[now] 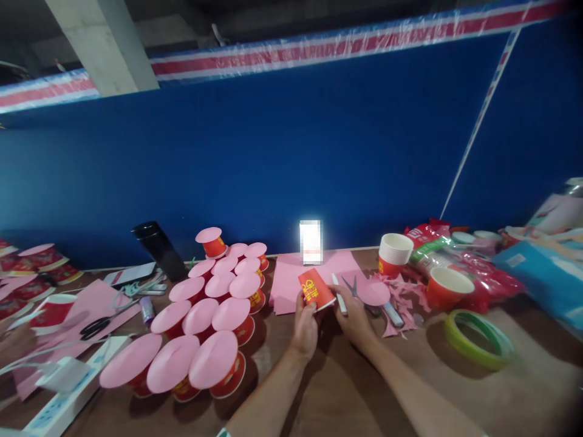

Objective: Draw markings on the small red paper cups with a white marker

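My left hand [306, 328] is wrapped round a red paper cup [315, 288] with yellow lettering, tilted on its side above the table. Close beside it, my right hand [353, 318] grips a slim white pen-like stick [339, 296]; its exact kind cannot be made out. Dark scissors [350, 286] lie just beyond the right hand, near a pink paper disc [376, 292] and pink paper scraps [407, 297]. Behind the cup are pink paper sheets [285, 282]. To the left stand several red cups, each topped with a pink disc [214, 359].
A stack of paper cups [395, 252], a single cup [449, 288] and a green tape roll [478, 340] are on the right. On the left are a black bottle [159, 250], a power strip [77, 388] and more scissors [98, 328]. A blue panel [273, 152] stands behind the table.
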The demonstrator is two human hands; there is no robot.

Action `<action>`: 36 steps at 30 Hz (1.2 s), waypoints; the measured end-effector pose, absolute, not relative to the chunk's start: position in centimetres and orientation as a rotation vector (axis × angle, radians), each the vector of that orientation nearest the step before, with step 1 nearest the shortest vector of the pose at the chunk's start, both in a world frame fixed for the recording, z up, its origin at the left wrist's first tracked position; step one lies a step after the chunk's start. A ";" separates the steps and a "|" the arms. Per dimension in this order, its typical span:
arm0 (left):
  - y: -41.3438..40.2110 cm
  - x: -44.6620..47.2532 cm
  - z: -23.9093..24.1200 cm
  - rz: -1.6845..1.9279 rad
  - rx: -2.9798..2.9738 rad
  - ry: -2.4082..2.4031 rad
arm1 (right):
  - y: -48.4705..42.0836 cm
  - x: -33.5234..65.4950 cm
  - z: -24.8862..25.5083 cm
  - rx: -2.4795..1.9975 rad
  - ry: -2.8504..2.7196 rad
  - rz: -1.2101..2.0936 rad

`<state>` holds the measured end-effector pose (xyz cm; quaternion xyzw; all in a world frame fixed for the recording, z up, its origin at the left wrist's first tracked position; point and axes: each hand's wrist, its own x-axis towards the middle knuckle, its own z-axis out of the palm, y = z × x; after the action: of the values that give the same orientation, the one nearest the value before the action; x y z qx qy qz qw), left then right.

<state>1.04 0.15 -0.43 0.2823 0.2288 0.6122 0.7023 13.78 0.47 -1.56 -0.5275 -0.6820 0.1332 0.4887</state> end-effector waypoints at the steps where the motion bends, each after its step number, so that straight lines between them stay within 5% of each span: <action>1: 0.1 1.1 -0.4 1.366 0.634 0.513 | 0.5 13.7 -1.5 -1.280 -1.664 0.313; 23: 1.5 -0.5 -1.8 1.814 0.838 0.910 | -0.9 13.0 -1.3 -1.123 -1.959 0.219; 36: 1.8 -0.2 -1.6 1.709 0.741 0.891 | -0.4 13.4 -1.4 -1.429 -1.913 0.107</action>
<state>-0.22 1.80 -1.64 0.3079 0.3705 0.7106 0.5128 13.37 -0.35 -1.35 -0.5562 -0.7444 0.0416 0.3671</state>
